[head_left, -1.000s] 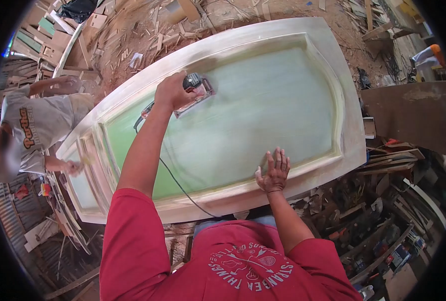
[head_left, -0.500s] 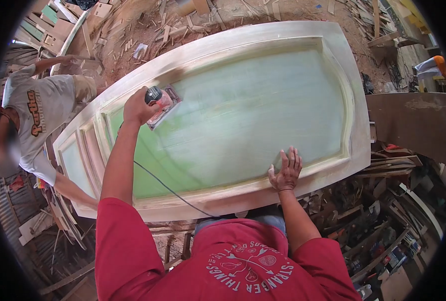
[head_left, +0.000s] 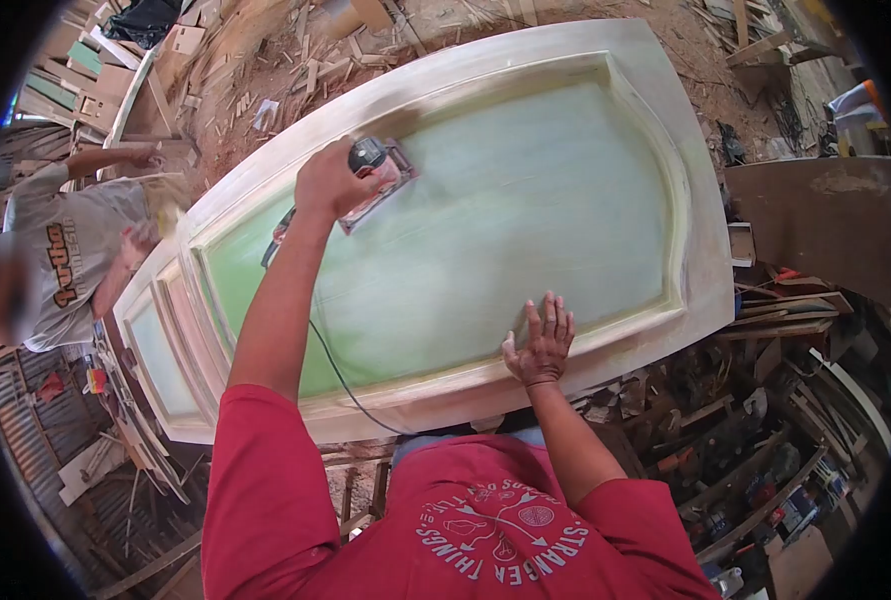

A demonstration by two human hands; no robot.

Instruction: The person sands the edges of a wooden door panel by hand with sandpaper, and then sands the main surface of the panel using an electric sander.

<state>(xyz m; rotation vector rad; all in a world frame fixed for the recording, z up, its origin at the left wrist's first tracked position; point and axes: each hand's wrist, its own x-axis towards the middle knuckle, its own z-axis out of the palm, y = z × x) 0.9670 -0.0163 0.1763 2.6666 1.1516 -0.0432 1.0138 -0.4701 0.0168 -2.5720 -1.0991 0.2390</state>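
My left hand (head_left: 330,182) is wrapped round a power sander (head_left: 375,175). The tool rests on the recessed panel of a large wooden door (head_left: 655,110), close to its far moulding, with its cord trailing back over the panel towards me. Green colour shows at the panel's left part, while the rest looks pale and dusty. My right hand (head_left: 542,345) lies palm down on the near edge of the recess, fingers spread and holding nothing. White dust coats its thumb and fingertips.
Another person in a grey shirt (head_left: 75,250) stands at the door's left end. Wood offcuts (head_left: 340,65) litter the dirt floor beyond. Stacked boards (head_left: 785,315) and tools crowd the right side, beside a brown board (head_left: 815,215).
My left hand and the sander have moved right along the panel's far side. The other person's arm has drawn back from the door's near left edge. The view has shifted slightly.
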